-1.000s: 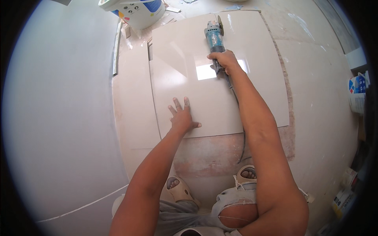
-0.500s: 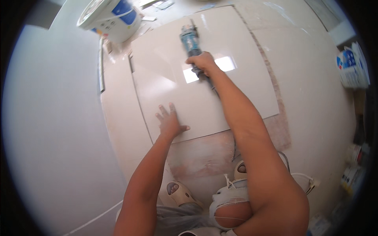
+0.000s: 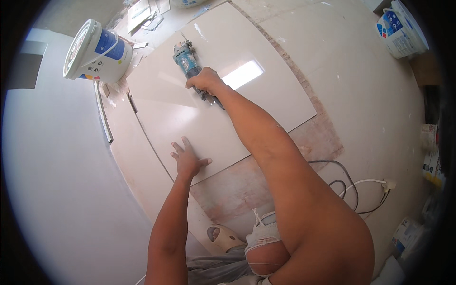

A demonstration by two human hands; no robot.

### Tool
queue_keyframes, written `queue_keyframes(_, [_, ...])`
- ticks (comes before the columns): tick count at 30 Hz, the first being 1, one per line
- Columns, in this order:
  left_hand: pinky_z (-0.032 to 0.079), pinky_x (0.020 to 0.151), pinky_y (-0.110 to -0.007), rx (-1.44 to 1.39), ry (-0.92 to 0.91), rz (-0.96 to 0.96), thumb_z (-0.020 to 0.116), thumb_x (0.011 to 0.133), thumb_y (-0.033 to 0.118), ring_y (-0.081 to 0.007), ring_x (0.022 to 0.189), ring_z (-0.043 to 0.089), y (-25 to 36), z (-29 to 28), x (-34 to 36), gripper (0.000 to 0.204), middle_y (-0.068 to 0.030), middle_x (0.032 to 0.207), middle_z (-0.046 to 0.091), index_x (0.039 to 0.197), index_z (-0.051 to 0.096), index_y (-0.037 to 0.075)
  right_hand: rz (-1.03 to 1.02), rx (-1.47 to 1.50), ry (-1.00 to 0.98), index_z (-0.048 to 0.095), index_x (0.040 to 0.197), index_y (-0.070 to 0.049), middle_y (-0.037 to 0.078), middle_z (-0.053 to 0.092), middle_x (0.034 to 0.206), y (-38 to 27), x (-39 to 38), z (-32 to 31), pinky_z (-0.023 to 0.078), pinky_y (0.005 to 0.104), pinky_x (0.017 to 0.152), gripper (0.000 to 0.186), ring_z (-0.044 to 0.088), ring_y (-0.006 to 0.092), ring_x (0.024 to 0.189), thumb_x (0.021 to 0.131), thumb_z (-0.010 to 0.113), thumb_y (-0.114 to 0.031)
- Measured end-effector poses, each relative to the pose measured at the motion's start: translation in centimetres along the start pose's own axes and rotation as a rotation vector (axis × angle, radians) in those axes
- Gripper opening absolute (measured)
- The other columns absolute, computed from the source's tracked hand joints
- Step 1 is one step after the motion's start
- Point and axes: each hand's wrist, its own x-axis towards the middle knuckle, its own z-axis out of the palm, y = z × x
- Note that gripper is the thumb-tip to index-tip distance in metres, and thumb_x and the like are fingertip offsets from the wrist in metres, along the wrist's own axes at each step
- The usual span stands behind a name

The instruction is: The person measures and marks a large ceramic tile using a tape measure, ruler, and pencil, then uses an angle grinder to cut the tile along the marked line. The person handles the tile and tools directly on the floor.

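A large glossy cream tile (image 3: 266, 109) lies flat on the floor in front of me. My right hand (image 3: 207, 81) is wrapped round the rear body of a teal and black angle grinder (image 3: 186, 59). The grinder lies along the tile near its far edge, head pointing away from me; its disc is hard to make out. My left hand (image 3: 186, 160) rests flat on the tile's near left corner area, fingers spread, holding nothing. The grinder's cord runs back beneath my right forearm, which hides part of it.
A white bucket (image 3: 102, 54) stands beyond the tile's left side, near tile offcuts (image 3: 140, 16). Another white bucket (image 3: 399, 31) is at the far right. A dark cord (image 3: 349, 175) loops to a white connector (image 3: 389, 185) on my right. A pale wall (image 3: 71, 156) rises at left.
The view has swung, so the tile and grinder appear farther left. Both hands keep nearly the same places on the tile, the right still round the grinder.
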Motion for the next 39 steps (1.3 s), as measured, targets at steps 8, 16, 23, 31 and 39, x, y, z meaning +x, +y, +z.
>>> queue_keyframes(8, [0.034,0.111,-0.061,-0.022,0.010,0.010,0.093,0.061,0.040,-0.0645,0.141,0.007,-0.2,0.0,0.2,0.135,-0.0373,0.159,-0.001,0.159,0.006,0.007,-0.052,-0.023,0.015,0.070,0.100,0.008,0.018,0.072,0.091,1.6,1.3,0.6,0.057,0.0370,0.069,0.056,0.071,0.0266,0.075,0.062,0.083,-0.031])
queue_keyframes(16, [0.019,0.118,-0.059,0.000,0.030,0.060,0.093,0.060,0.044,-0.0655,0.141,0.005,-0.6,0.2,0.1,0.140,-0.0450,0.154,0.001,0.158,0.002,0.000,-0.031,0.075,-0.024,0.068,0.095,0.013,0.018,0.070,0.084,1.7,1.5,0.6,0.055,0.0361,0.059,0.051,0.069,0.0247,0.071,0.063,0.084,-0.024])
queue_keyframes(23, [0.037,0.106,-0.068,-0.069,-0.043,-0.050,0.092,0.063,0.042,-0.0574,0.146,0.002,0.0,-0.1,-0.2,0.135,-0.0271,0.162,-0.011,0.160,0.001,0.019,-0.002,0.133,-0.049,0.067,0.092,0.011,0.016,0.068,0.082,1.6,0.9,0.5,0.053,0.0361,0.053,0.044,0.066,0.0220,0.062,0.064,0.083,-0.020])
queue_keyframes(31, [0.035,0.108,-0.067,-0.085,-0.072,-0.071,0.092,0.064,0.041,-0.0569,0.146,0.000,0.5,-0.9,-0.7,0.135,-0.0269,0.162,-0.012,0.160,0.001,0.019,0.024,0.134,-0.055,0.066,0.089,0.010,0.014,0.067,0.076,0.9,-0.4,0.4,0.052,0.0360,0.050,0.040,0.064,0.0211,0.058,0.066,0.082,-0.018])
queue_keyframes(39, [0.039,0.108,-0.062,-0.028,-0.029,-0.044,0.094,0.059,0.045,-0.0621,0.143,0.005,0.3,-0.5,-0.2,0.141,-0.0328,0.161,-0.005,0.160,0.001,0.014,-0.008,0.143,-0.059,0.067,0.090,0.010,0.014,0.068,0.079,2.0,0.1,0.4,0.053,0.0355,0.052,0.041,0.065,0.0208,0.060,0.065,0.083,-0.020])
